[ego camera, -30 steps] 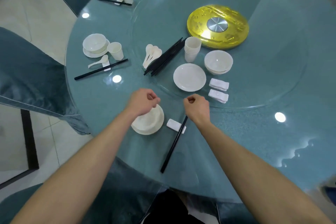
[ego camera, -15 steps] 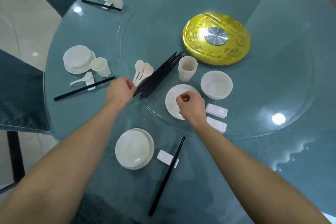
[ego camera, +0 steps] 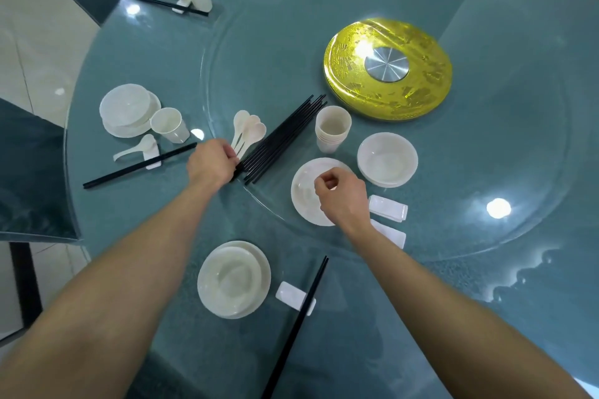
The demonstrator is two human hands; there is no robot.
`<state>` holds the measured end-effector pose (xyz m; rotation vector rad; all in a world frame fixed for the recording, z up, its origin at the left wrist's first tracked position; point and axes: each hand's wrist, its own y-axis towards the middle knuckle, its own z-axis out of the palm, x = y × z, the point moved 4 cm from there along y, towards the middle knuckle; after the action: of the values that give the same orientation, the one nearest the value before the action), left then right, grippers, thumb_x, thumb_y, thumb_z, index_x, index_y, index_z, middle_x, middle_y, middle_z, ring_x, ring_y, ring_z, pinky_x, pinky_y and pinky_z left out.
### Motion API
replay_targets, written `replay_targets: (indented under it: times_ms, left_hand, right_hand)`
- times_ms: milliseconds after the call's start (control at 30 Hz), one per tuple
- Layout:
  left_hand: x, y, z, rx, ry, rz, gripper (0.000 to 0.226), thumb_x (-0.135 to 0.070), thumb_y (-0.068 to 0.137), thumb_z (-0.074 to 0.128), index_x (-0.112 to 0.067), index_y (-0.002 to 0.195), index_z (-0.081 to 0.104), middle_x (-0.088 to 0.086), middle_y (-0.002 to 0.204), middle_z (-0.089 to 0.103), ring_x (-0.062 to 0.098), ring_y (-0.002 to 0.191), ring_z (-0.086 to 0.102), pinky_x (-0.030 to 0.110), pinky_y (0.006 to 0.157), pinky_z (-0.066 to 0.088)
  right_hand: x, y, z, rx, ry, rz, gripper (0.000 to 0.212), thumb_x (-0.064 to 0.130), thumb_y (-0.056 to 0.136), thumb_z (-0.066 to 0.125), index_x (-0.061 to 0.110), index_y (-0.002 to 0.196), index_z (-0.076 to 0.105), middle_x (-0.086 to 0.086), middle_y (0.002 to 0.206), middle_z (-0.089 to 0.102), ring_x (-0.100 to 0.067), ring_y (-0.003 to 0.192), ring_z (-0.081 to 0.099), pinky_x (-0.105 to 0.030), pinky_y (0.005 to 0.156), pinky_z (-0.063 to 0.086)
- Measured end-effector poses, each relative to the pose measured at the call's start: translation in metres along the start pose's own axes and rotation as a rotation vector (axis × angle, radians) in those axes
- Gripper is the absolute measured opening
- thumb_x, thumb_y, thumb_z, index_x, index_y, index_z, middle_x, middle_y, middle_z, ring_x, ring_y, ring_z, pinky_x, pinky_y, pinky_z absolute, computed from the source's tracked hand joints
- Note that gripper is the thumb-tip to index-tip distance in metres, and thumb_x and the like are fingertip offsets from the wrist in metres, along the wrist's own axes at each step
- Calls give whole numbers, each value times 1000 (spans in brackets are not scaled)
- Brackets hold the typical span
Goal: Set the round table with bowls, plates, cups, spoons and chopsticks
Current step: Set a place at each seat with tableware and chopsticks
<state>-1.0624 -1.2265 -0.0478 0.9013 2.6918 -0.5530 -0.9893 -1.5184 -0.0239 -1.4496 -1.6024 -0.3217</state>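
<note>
View down onto a round blue-green glass table [ego camera: 486, 285]. At middle left sits a finished setting [ego camera: 129, 112]: bowl on plate, cup, spoon and chopsticks. Just right of it, the left hand [ego camera: 212, 162] curls its fingers onto the handle ends of a small fan of white spoons [ego camera: 249, 133], which lie just beside a bundle of black chopsticks [ego camera: 285, 136]. At lower centre, the near setting [ego camera: 233, 280] has a bowl on a plate, with a white rest [ego camera: 290, 295] and one pair of chopsticks, but no spoon or cup. Right of centre, the right hand [ego camera: 343, 197] hovers over a spare plate [ego camera: 303, 201], fingers curled in, holding nothing. The step looks like taking a spoon. It is best to lift one by its handle, leave its neighbours and the bundle undisturbed, then lay it by the rest.
</note>
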Motion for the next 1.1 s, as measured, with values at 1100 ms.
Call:
replay_targets:
  times_ms: [1100]
  left_hand:
    - [31, -151, 14, 10, -288, 118, 23, -15, 97, 70, -28, 78, 72, -14, 75, 70, 0, 67, 61, 16, 57, 40]
  right_hand:
    - [-75, -107, -12, -58, 42, -11, 13, 29, 97, 60, 21, 99, 71, 5, 94, 76, -22, 83, 75, -41, 79, 64]
